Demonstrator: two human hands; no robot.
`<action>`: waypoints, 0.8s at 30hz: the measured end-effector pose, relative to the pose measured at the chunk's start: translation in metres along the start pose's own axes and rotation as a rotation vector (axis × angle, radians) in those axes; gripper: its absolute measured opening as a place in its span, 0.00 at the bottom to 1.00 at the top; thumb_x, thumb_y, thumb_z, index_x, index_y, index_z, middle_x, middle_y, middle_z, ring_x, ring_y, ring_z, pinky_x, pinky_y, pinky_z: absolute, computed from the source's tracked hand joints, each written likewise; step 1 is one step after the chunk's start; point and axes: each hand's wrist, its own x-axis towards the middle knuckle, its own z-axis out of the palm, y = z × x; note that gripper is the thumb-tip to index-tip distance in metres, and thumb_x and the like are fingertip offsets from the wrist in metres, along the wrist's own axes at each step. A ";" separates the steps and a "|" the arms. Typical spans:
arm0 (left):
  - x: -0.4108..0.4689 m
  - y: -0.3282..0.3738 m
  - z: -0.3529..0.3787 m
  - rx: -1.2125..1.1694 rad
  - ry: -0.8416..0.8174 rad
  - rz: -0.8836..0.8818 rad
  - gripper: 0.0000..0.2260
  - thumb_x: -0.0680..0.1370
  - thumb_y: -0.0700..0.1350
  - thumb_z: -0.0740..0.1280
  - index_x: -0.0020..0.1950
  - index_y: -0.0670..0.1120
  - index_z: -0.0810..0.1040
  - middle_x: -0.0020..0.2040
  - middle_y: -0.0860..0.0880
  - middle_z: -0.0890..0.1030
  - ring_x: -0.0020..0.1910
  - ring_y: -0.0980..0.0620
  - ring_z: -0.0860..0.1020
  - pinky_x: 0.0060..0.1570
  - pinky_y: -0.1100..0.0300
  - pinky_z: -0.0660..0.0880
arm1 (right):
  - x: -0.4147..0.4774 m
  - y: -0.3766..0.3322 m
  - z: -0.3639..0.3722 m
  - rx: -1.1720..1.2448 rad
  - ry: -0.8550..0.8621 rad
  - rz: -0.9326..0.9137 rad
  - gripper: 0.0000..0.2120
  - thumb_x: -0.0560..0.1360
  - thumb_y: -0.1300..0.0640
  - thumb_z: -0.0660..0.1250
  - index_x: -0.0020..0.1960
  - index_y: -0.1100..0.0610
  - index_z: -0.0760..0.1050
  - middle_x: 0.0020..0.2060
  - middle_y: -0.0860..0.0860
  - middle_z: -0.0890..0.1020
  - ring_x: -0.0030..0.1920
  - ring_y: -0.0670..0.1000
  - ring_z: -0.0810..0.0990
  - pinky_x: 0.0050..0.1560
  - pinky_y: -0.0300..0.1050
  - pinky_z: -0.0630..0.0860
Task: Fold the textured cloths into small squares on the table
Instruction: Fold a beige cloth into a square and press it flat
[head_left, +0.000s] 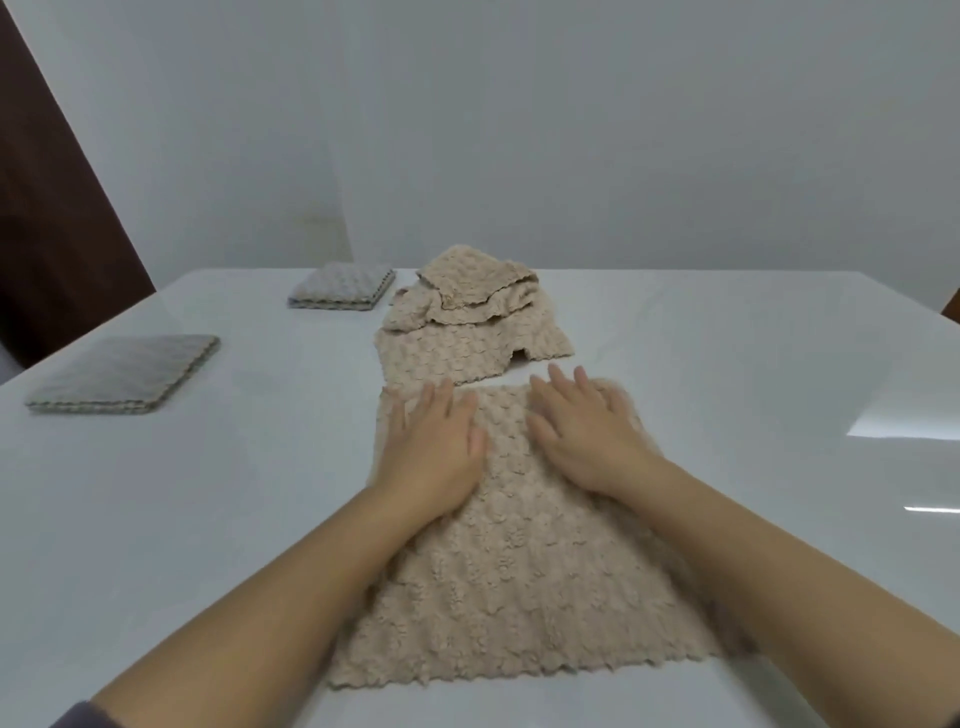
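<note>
Head view: beige cloth (519, 571) lengthwise near-to-far

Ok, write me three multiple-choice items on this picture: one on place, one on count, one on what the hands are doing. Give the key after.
1. The near grey square and the far grey square lie where, seen from the beige heap?
A. to its left
B. to its right
C. on top of it

2. How many folded grey squares are on the table?
A. one
B. two
C. four

3. On the flat beige cloth, the left hand and the right hand are:
A. pinching a corner
B. lying flat with straight fingers
C. raised clear of it

Key:
1 A, both squares sit left of the heap.
2 B, one near and one far.
3 B, palms are down with fingers straight on the cloth.
</note>
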 end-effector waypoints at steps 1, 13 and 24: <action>-0.002 0.001 0.005 0.012 -0.080 -0.015 0.25 0.83 0.55 0.45 0.80 0.51 0.49 0.80 0.47 0.45 0.78 0.48 0.43 0.75 0.45 0.41 | -0.004 -0.001 0.005 -0.041 -0.055 0.001 0.27 0.82 0.42 0.43 0.80 0.48 0.45 0.79 0.48 0.43 0.78 0.54 0.39 0.75 0.61 0.38; 0.005 -0.023 0.007 0.097 -0.098 -0.164 0.30 0.79 0.65 0.42 0.79 0.54 0.45 0.80 0.45 0.42 0.78 0.47 0.41 0.74 0.43 0.38 | -0.016 0.002 0.020 -0.074 -0.022 0.122 0.29 0.80 0.37 0.40 0.79 0.44 0.43 0.79 0.49 0.41 0.78 0.55 0.37 0.75 0.61 0.35; -0.054 0.036 0.005 0.021 -0.067 0.053 0.28 0.82 0.56 0.45 0.79 0.48 0.41 0.79 0.49 0.39 0.77 0.52 0.38 0.75 0.50 0.37 | -0.016 0.001 0.020 -0.093 -0.029 0.117 0.30 0.80 0.36 0.40 0.79 0.44 0.43 0.79 0.50 0.42 0.78 0.56 0.38 0.75 0.63 0.37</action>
